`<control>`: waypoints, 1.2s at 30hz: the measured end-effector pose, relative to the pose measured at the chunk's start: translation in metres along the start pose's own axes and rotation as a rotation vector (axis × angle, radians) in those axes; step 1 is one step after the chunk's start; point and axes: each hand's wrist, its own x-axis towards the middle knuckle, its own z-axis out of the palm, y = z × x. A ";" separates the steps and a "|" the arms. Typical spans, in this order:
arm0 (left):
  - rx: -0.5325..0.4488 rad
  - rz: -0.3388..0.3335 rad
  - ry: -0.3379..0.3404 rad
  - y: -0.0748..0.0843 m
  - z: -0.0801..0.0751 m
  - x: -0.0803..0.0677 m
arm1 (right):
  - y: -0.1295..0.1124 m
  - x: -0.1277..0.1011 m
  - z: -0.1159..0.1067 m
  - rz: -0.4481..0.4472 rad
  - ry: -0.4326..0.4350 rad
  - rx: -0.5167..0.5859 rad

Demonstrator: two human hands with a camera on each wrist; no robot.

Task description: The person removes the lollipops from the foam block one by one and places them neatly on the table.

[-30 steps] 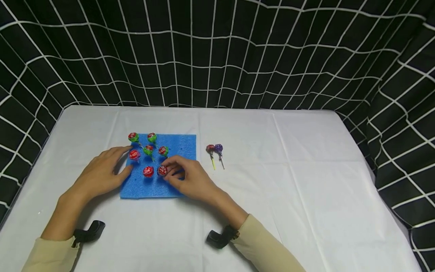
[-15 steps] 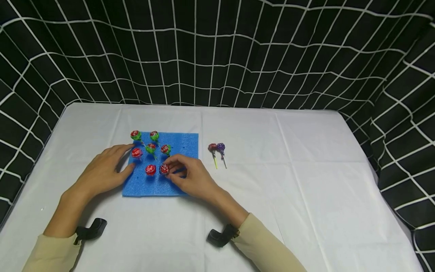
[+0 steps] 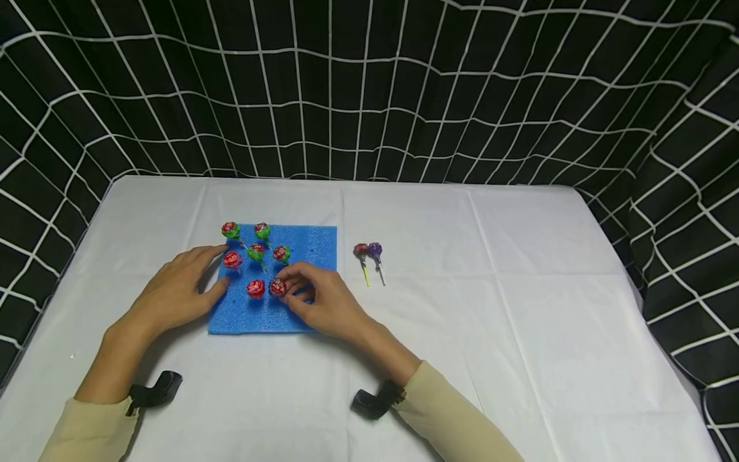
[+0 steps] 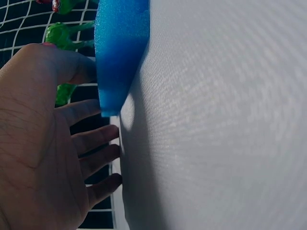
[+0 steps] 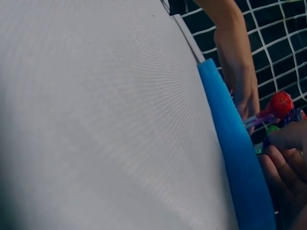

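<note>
My right hand (image 3: 326, 303) pinches a lollipop (image 3: 278, 287) with a dark red and purple wrapper, over the front middle of a blue foam board (image 3: 319, 244). In the right wrist view its wrapped head (image 5: 293, 115) shows beside the thumb, while the stick is mostly hidden. Left of it stands a red lollipop (image 3: 256, 289); another red one (image 3: 232, 260) is nearer my left hand (image 3: 173, 292). Several green and red lollipops (image 3: 256, 252) stand farther back in the board. The left hand rests along the board's left edge, fingers extended and thumb touching the foam (image 4: 120, 57).
Two more lollipops, one red (image 3: 360, 249) on a yellow stick and one purple (image 3: 374, 251), lie side by side right of the board. A white cloth (image 3: 491, 308) covers the table. Black fabric with a white grid (image 3: 369, 96) rises behind and at both sides.
The camera view shifts slightly, then settles. The right hand keeps its pinch on the dark red and purple lollipop, whose head moves very little. The left hand stays at the board's edge.
</note>
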 end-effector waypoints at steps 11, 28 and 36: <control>-0.001 -0.009 -0.004 -0.001 0.002 0.000 | 0.001 0.000 0.001 -0.015 0.018 -0.013; -0.009 0.005 0.002 -0.002 0.001 0.000 | -0.003 -0.001 0.002 -0.067 0.078 0.091; -0.005 0.011 0.004 -0.001 0.001 0.000 | -0.005 -0.003 -0.002 -0.078 0.129 0.112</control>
